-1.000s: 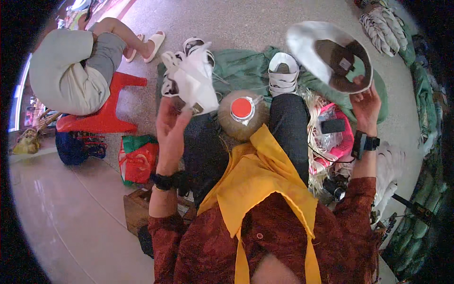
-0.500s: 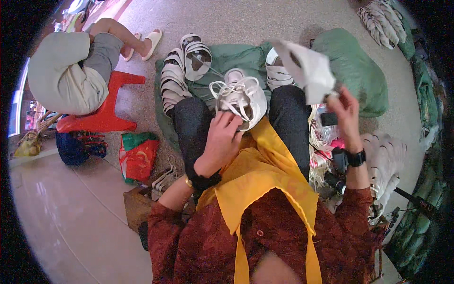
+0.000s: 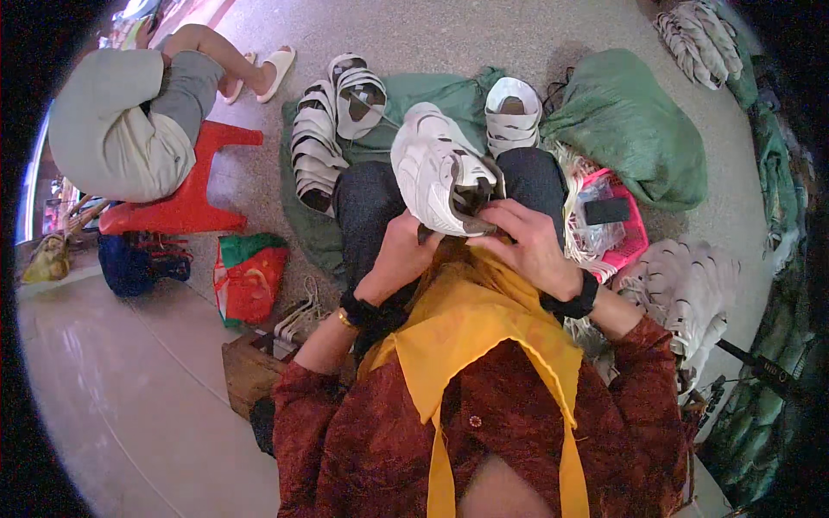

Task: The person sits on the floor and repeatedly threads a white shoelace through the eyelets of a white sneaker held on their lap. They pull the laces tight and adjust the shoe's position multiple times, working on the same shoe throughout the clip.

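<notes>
From the head camera, looking down, both hands hold one white sneaker (image 3: 445, 177) over the person's lap, above the dark trousers (image 3: 367, 203). The left hand (image 3: 399, 256) grips the shoe from the near left side, with its fingers curled around the lower edge. The right hand (image 3: 528, 243) is closed on the shoe's opening, with fingers pressed at the dark inside of it. Each wrist has a black band. A yellow scarf (image 3: 471, 324) hangs just below the hands. Farther away, on a green cloth (image 3: 432, 91), lies a stack of white shoes (image 3: 318, 147) to the left and one more white shoe (image 3: 512, 112) to the right. A pink basket (image 3: 635, 229) sits on the right, near a green sack (image 3: 635, 125). Far left, another person sits on a red stool (image 3: 186, 203). A red and green bag (image 3: 250, 276) lies on the floor near the left.
</notes>
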Tool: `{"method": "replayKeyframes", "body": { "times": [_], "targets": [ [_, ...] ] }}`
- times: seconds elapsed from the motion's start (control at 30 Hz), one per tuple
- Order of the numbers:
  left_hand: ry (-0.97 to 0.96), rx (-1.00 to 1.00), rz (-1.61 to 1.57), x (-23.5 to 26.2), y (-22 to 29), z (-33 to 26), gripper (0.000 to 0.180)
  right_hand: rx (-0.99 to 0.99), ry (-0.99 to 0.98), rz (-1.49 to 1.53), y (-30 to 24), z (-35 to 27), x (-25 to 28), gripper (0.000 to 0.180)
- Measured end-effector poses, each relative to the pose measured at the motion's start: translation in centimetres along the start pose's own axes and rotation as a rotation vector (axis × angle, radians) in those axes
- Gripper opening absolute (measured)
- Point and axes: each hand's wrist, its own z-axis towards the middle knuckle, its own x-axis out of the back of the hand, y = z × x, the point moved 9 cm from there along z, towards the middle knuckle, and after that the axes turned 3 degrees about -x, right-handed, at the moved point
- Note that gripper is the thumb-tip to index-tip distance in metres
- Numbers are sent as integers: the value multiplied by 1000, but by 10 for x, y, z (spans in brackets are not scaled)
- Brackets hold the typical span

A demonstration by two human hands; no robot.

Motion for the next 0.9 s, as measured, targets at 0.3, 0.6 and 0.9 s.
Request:
{"method": "replayKeyframes", "body": {
  "times": [0.3,0.6,0.9],
  "targets": [
    [132,230,-404,1,-20,-10,38,48,-126,-172,8,5,-24,30],
    [252,106,574,41,45,-11,35,171,-303,-467,5,13,-43,19],
    [274,-178,339,27,53,11,37,223,-334,-557,18,17,-59,19]
  ]
}}
